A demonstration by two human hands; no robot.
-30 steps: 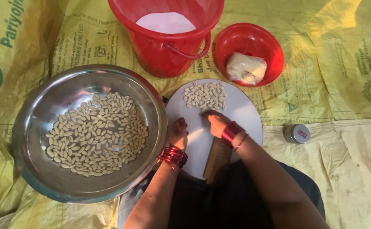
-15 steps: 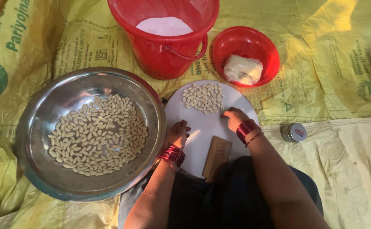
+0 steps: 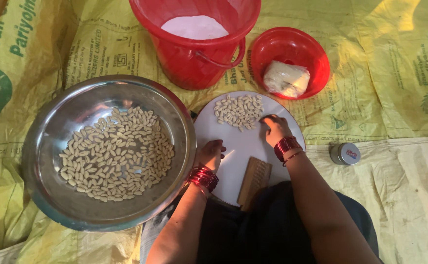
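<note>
A round white board [image 3: 243,146] lies in front of me with a pile of small pale dough pieces [image 3: 238,110] at its far edge. My right hand [image 3: 274,129], red bangles on the wrist, rests with fingers curled at the right side of that pile, touching it. On the board's left edge lies my left hand [image 3: 210,154], also wearing red bangles, fingers loosely bent and holding nothing that I can see. A small ridged wooden block [image 3: 254,180] lies on the near part of the board, between my wrists.
A big steel bowl [image 3: 48,142] on the left holds many shaped dough pieces [image 3: 116,154]. A red bucket [image 3: 194,54] of white flour stands at the back, beside a red bowl [image 3: 316,58] with a dough lump [image 3: 286,78]. A small tin [image 3: 345,153] sits right. Yellow printed sacking covers the floor.
My right hand has moved from the middle of the board, near the wooden block, up and to the right to the pile of dough pieces. The left hand has stayed put.
</note>
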